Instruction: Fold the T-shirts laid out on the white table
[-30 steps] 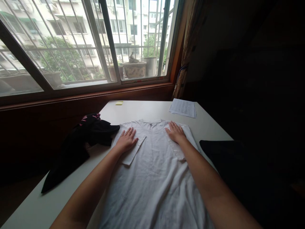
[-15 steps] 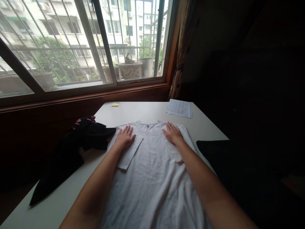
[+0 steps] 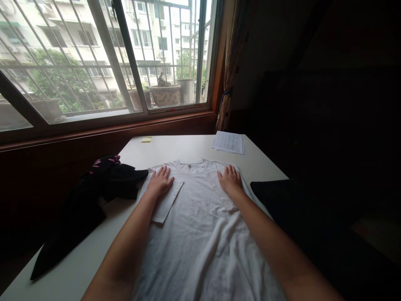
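A white T-shirt (image 3: 194, 234) lies spread on the table, its neckline at the far end and its lower part wrinkled toward me. Both sleeves are turned inward over the body of the shirt. My left hand (image 3: 161, 181) rests flat on the left shoulder by the folded sleeve, fingers stretched out. On the opposite shoulder, my right hand (image 3: 230, 179) lies flat with its fingers extended, over the right sleeve's fold. Neither hand grasps the cloth. My forearms cover parts of the shirt's sides.
The white table (image 3: 175, 146) stands below a barred window (image 3: 103, 62). A crumpled black garment (image 3: 115, 182) with pink marks lies at left, and dark cloth (image 3: 282, 196) at right. Printed papers (image 3: 228, 143) and a yellow sticky note (image 3: 146, 139) are at the far edge.
My right hand has shifted outward across the right shoulder, away from the neckline. My left hand stays about where it was on the shirt. The whole view has moved slightly.
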The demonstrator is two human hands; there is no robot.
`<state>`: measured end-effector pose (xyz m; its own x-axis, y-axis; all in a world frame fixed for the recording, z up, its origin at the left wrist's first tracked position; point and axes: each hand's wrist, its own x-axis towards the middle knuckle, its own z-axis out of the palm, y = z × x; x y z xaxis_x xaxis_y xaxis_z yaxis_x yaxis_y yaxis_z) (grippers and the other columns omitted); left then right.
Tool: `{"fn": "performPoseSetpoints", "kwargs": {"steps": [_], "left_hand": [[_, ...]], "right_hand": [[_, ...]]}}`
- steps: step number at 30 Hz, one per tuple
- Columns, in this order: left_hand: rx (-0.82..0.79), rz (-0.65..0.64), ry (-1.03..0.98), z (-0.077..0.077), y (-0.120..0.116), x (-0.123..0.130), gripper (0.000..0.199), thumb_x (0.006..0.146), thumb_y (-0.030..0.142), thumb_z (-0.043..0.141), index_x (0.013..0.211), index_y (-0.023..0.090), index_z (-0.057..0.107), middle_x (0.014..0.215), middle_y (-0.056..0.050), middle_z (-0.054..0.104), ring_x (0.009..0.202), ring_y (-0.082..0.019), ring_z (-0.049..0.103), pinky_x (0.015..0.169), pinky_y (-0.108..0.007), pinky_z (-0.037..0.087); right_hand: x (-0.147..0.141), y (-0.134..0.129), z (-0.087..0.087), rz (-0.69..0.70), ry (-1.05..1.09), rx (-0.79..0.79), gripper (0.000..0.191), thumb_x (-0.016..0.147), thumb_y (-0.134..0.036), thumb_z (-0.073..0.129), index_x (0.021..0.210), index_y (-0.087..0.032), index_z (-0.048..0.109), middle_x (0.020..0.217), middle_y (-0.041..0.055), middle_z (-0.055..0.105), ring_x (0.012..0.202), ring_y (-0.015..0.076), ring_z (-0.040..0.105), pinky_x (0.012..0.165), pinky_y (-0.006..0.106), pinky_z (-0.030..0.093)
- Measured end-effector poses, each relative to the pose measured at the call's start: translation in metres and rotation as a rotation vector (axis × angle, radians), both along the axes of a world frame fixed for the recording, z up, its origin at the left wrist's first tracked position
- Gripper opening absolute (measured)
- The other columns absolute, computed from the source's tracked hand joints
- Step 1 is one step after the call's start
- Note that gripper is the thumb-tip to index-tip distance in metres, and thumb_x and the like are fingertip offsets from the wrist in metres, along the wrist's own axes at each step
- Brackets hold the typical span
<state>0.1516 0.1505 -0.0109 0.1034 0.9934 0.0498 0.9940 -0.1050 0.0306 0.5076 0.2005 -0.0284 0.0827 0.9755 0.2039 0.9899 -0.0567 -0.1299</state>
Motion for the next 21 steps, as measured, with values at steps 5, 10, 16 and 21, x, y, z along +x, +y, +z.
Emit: {"fn": "performPoseSetpoints", "kwargs": {"steps": [5,10,16,21], "left_hand": [[-0.008,0.004,-0.002,0.003,-0.002,0.002,0.069,0.104,0.054,0.023,0.16,0.016,0.027,0.17,-0.01,0.016,0.157,-0.025,0.013,0.125,-0.052,0.013],[-0.009,0.016,-0.004,0.001,-0.01,0.002,0.069,0.103,0.054,0.023,0.16,0.016,0.026,0.17,-0.01,0.016,0.157,-0.026,0.013,0.125,-0.052,0.013],[-0.009,0.036,-0.013,-0.002,-0.025,0.0,0.069,0.103,0.055,0.023,0.161,0.018,0.025,0.169,-0.01,0.016,0.157,-0.027,0.012,0.125,-0.053,0.013],[-0.042,0.042,-0.016,0.0,-0.05,-0.004,0.07,0.103,0.055,0.025,0.161,0.016,0.026,0.169,-0.012,0.016,0.157,-0.028,0.013,0.124,-0.055,0.015]], "right_hand": [[0.013,0.0,-0.004,0.051,-0.005,-0.129,0.08,0.101,-0.06,0.025,0.159,-0.004,0.029,0.169,0.0156,0.018,0.155,0.0268,0.014,0.125,0.043,0.01],[0.013,-0.006,-0.003,0.061,-0.009,-0.154,0.081,0.102,-0.06,0.021,0.16,-0.004,0.024,0.17,0.0153,0.013,0.156,0.026,0.009,0.125,0.043,0.006],[0.011,-0.015,-0.002,0.088,-0.019,-0.158,0.081,0.102,-0.06,0.021,0.161,-0.004,0.024,0.17,0.0146,0.012,0.157,0.0253,0.008,0.125,0.042,0.005],[0.008,-0.026,0.0,0.128,-0.03,-0.158,0.081,0.102,-0.06,0.02,0.161,-0.004,0.023,0.17,0.0143,0.013,0.157,0.0242,0.008,0.126,0.042,0.005]]}}
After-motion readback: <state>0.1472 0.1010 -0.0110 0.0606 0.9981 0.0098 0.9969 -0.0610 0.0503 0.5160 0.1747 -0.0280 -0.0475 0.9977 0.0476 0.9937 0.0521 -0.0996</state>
